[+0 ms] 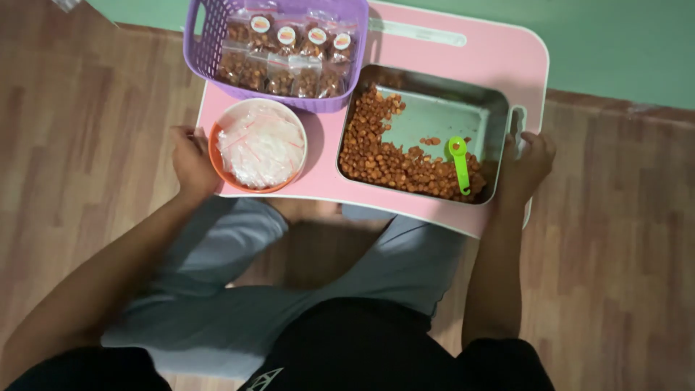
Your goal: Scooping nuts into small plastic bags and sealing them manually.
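Note:
A small pink table (470,54) stands over my crossed legs. My left hand (192,161) grips its left edge, beside an orange bowl (217,163) full of small clear zip bags. My right hand (528,163) grips the table's right edge, next to a metal tray (496,105). Brown snack pieces (376,148) lie along the tray's left and front sides. A green plastic scoop (460,163) rests in the tray near its front right corner.
A purple plastic basket (206,43) at the table's far left holds several filled, labelled snack bags. Wood-pattern floor surrounds the table. A green wall runs along the far side.

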